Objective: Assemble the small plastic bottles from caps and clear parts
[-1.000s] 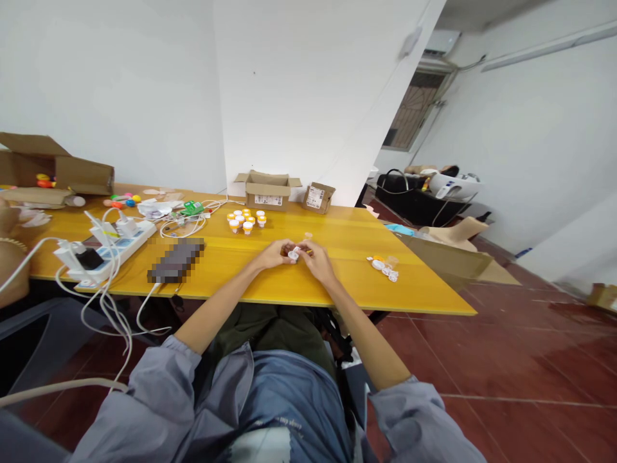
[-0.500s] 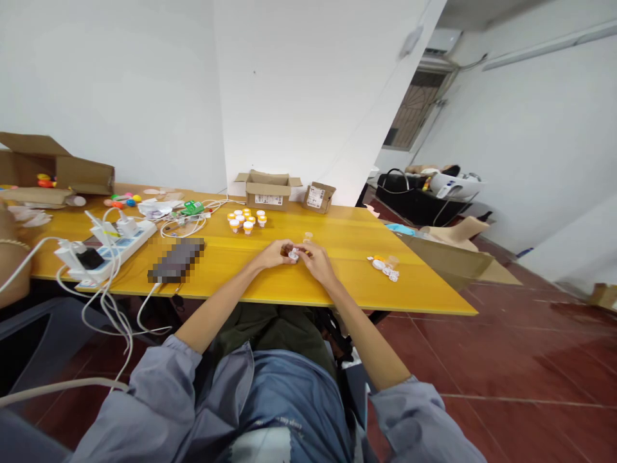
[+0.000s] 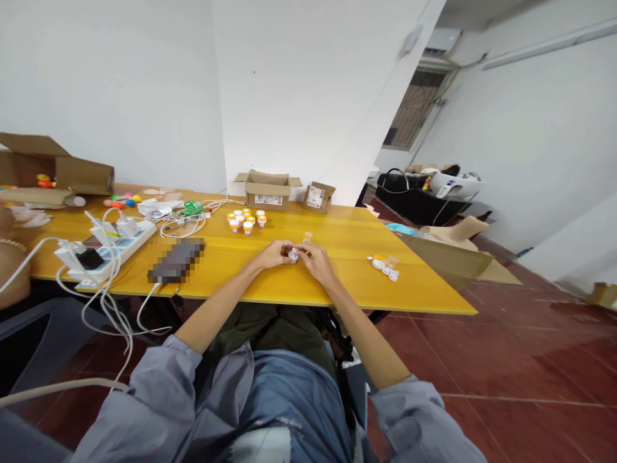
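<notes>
My left hand (image 3: 276, 254) and my right hand (image 3: 312, 256) meet over the front part of the yellow table (image 3: 222, 270). Between their fingertips is a small white round piece (image 3: 293, 254) with dark marks, gripped from both sides; its exact kind is too small to tell. Just behind my right hand stands a small clear plastic cup (image 3: 308, 236). Farther back on the left is a cluster of small white-and-orange capped containers (image 3: 247, 226). To the right lies a little pile of white printed pieces (image 3: 389, 272) beside a white disc (image 3: 378, 264).
Two cardboard boxes, one open (image 3: 268, 193) and one smaller (image 3: 319, 197), stand against the wall. On the left are a power strip (image 3: 130, 247) with trailing cables and a dark phone-like device (image 3: 176, 260). Another person's arm (image 3: 14, 270) rests at the far left edge.
My fingers have shifted very slightly around the small white piece. Everything else on the table stays where it was.
</notes>
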`<state>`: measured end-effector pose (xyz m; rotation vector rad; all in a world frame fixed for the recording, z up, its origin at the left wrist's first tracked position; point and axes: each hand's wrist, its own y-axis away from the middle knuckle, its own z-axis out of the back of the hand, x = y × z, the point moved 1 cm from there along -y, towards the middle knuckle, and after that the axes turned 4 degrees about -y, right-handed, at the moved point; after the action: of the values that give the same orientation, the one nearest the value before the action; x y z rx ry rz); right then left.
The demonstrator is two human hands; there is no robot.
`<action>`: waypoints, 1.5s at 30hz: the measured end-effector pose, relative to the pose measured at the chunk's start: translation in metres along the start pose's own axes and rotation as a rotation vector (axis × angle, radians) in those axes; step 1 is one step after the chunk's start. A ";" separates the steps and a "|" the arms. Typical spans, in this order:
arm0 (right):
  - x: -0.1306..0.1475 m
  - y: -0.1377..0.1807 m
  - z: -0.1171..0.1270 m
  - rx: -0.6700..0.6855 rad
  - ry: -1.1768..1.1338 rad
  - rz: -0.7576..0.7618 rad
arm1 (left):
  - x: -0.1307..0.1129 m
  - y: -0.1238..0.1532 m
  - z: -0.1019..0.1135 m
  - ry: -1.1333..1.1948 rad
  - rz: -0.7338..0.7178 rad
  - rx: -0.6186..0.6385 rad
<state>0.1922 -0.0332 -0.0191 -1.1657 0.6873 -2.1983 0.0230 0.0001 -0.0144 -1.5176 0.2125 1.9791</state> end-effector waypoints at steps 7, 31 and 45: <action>0.004 0.000 0.001 0.008 0.019 -0.013 | -0.001 0.000 0.000 -0.015 -0.003 -0.007; 0.003 0.001 0.000 -0.009 0.062 0.017 | -0.006 0.002 -0.001 -0.047 -0.007 0.013; -0.003 0.002 -0.001 0.007 0.125 0.011 | -0.007 0.002 -0.002 -0.042 -0.012 0.014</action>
<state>0.1930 -0.0323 -0.0226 -1.0255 0.7352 -2.2773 0.0241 -0.0053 -0.0089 -1.4635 0.1987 1.9940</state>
